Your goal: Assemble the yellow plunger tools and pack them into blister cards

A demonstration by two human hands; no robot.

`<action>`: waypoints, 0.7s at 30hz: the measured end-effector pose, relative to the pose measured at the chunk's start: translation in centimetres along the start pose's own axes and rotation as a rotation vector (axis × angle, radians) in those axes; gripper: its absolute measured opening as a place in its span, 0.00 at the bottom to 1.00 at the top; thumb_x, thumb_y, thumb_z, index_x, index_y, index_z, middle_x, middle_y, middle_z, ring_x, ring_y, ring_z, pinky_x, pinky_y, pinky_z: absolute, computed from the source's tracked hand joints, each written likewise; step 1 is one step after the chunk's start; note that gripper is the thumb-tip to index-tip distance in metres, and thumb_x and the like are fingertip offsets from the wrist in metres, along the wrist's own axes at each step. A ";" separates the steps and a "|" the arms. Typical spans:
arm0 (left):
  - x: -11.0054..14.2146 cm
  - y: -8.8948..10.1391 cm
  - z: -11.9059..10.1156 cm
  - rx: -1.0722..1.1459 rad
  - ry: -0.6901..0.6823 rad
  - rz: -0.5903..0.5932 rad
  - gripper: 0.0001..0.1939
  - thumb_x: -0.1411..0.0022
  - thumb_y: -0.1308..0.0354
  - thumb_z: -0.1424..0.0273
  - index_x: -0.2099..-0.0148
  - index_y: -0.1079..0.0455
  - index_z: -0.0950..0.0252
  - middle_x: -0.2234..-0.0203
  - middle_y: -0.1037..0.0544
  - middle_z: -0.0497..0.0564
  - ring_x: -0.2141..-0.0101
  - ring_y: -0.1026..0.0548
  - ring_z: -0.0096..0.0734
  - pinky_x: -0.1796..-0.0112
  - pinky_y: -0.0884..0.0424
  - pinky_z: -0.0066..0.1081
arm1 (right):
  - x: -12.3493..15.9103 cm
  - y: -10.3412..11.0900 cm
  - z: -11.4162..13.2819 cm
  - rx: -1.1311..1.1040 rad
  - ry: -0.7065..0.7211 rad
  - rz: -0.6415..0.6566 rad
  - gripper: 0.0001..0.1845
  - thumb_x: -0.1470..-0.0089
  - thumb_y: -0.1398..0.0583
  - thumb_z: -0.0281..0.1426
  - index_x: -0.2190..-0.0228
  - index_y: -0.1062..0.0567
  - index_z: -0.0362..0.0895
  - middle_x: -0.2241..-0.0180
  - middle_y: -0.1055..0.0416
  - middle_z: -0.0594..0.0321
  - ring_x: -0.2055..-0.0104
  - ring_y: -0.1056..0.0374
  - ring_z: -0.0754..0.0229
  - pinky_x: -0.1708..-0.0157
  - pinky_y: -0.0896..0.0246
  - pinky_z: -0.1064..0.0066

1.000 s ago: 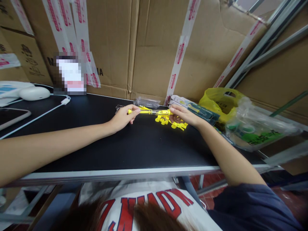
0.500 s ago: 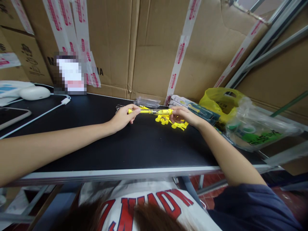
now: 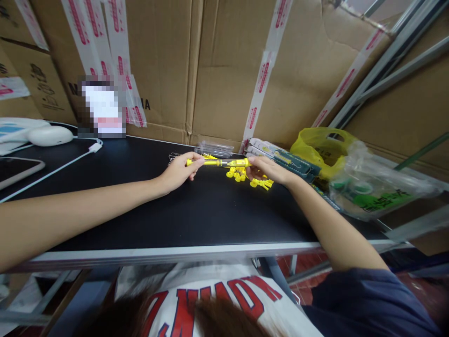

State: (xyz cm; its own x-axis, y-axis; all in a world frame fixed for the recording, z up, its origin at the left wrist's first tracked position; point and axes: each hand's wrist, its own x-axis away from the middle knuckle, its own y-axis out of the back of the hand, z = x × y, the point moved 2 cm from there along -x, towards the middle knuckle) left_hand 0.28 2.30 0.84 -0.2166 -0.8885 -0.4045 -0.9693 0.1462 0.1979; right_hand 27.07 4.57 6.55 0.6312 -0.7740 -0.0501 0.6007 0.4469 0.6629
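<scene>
A yellow pen-like tool (image 3: 218, 163) is held flat and level, just above the black bench (image 3: 196, 210), far from the person's body and close to the cardboard boxes (image 3: 217, 70) at the back. One end is pinched by the left hand (image 3: 179, 171), with the grip of thumb and fingers closed tight on the tip. The other end is pinched by the right hand (image 3: 269, 168), and that grip is closed on it too. With a hand at each end, the tool is kept steady and straight, and its clear middle part can be seen well.

Right under the tool, a small pile of yellow plastic pieces (image 3: 249, 179) is spread on the bench. The pile is kept close to the right hand, so the pieces can be reached easily. It may be that they are caps or clips, but they are too small to be sure.

Behind the tool, some clear plastic tubes (image 3: 214, 150) are laid by the boxes. To the right, a dark green pack (image 3: 296, 164), a yellow bag (image 3: 321, 147) and a clear plastic bag (image 3: 372, 187) are set near the bench edge. Far to the left, a white cable (image 3: 63, 164) and a tablet (image 3: 17, 169) are seen, well apart from the hands.
</scene>
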 end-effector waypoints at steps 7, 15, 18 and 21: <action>0.1 -0.1 -0.2 -0.009 0.009 0.003 0.14 0.41 0.45 0.60 0.63 0.34 0.67 0.81 0.36 0.41 0.81 0.38 0.19 0.77 0.36 0.24 | -0.2 0.1 0.2 -0.167 0.204 -0.178 0.14 0.43 0.39 0.38 0.64 0.39 0.45 0.77 0.39 0.73 0.83 0.43 0.73 0.86 0.48 0.80; 0.1 0.0 -0.2 0.007 -0.008 -0.003 0.14 0.42 0.44 0.59 0.64 0.34 0.67 0.80 0.36 0.41 0.81 0.37 0.20 0.77 0.36 0.24 | -0.1 -0.2 0.7 -0.154 0.180 -0.165 0.14 0.41 0.42 0.42 0.65 0.40 0.45 0.79 0.32 0.69 0.84 0.40 0.71 0.86 0.47 0.80; 0.1 0.0 -0.1 0.012 -0.008 -0.016 0.15 0.42 0.43 0.59 0.63 0.34 0.66 0.81 0.36 0.41 0.82 0.37 0.20 0.78 0.37 0.24 | 0.0 -0.3 0.9 -0.181 0.189 -0.127 0.13 0.41 0.42 0.38 0.64 0.40 0.45 0.78 0.30 0.69 0.84 0.40 0.71 0.85 0.47 0.80; 0.0 0.0 -0.1 0.003 -0.010 -0.015 0.15 0.42 0.43 0.59 0.63 0.34 0.67 0.80 0.36 0.41 0.81 0.37 0.20 0.77 0.36 0.24 | 0.0 -0.2 1.0 -0.223 0.186 -0.075 0.12 0.44 0.41 0.32 0.62 0.40 0.45 0.78 0.28 0.68 0.84 0.40 0.70 0.85 0.47 0.79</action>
State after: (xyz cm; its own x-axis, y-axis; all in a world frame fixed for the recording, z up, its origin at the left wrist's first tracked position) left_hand 0.26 2.24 0.88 -0.2031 -0.8864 -0.4161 -0.9727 0.1340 0.1894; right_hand 26.50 4.03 7.18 0.6474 -0.7224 -0.2428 0.7292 0.4945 0.4730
